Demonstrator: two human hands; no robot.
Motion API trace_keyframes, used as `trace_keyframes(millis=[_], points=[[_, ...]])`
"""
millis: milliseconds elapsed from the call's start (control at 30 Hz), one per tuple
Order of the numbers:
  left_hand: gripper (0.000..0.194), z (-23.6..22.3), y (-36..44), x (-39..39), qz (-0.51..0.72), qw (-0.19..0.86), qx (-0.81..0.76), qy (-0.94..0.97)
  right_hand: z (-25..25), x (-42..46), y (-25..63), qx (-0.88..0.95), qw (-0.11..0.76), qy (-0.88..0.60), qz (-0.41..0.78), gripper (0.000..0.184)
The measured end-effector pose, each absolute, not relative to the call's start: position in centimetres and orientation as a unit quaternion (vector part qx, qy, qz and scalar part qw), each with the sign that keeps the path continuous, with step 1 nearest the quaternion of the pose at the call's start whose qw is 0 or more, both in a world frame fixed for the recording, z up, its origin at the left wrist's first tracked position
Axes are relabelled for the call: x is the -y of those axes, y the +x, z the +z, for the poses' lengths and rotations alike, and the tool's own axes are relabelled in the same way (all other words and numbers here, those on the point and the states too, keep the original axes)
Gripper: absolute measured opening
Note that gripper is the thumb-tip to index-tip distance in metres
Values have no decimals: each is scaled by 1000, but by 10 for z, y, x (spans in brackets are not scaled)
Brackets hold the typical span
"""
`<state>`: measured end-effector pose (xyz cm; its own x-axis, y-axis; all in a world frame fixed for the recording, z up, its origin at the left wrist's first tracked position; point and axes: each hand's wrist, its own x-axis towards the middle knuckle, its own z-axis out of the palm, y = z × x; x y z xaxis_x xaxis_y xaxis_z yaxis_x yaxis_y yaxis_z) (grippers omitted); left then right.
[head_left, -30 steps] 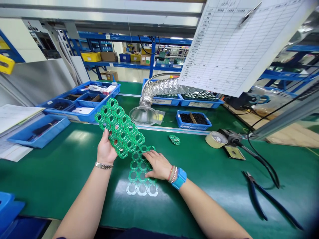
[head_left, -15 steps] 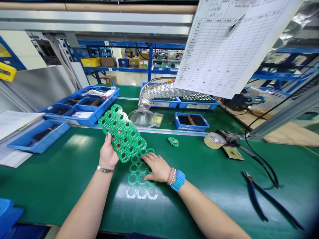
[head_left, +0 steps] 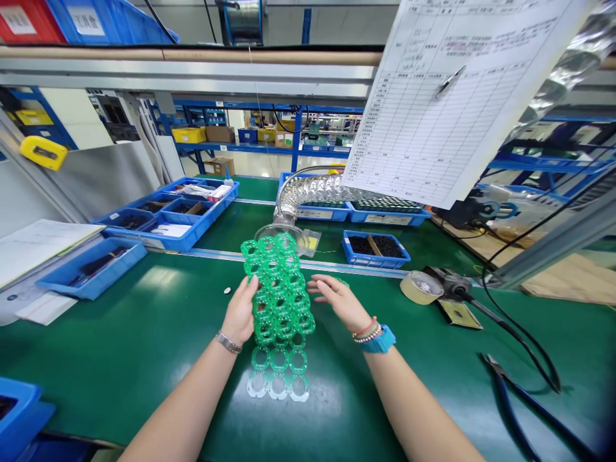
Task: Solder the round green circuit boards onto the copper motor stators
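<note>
Overlapping others on the bench [head_left: 168, 333], green circuit-board panels [head_left: 283, 292] are edge-gripped by the left hand [head_left: 239, 316], seemingly for steadiness; the right hand [head_left: 343, 304] is held alongside, fingers parted.

Green ringed circuit boards [head_left: 285, 292], tilted, partly hiding flat green panel [head_left: 289, 362], 3 rings across

Hands [head_left: 240, 316]: 2. Ring boards [head_left: 268, 386]: 3 in row nearest worktop's [head_left: 106, 346] front edge; others overlap, total uncountable. Toward right edge: 1 pair of pliers [head_left: 503, 399], 1 tape roll [head_left: 416, 292]. Toward far edge: 1 bin [head_left: 375, 261] with 2 sections, 2 labelled trays [head_left: 416, 222]. Toward left edge: 1 divided tray [head_left: 168, 242], 1 open tray [head_left: 115, 274].
</note>
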<state>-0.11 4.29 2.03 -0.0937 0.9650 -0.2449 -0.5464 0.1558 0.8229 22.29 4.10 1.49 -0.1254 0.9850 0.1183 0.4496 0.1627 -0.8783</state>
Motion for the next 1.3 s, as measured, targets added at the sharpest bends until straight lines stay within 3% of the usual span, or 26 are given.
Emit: trace_keyframes(millis=[100,333,733,1000,1300], points=[[38,12,9,-38,576,631,-441,273,17,-30,199,587,451,-456,494,40],[37,21,17,-26,543,644,-381,381,10,-21,174,525,552,-420,494,29],[31,32,14,-20,512,676,-344,403,16,-14,173,511,538,-449,497,32],[30,28,14,-22,460,660,-407,433,12,-16,173,546,525,-438,485,32],[25,23,25,-14,506,550,-458,481,9,-12,162,559,555,-492,371,32]])
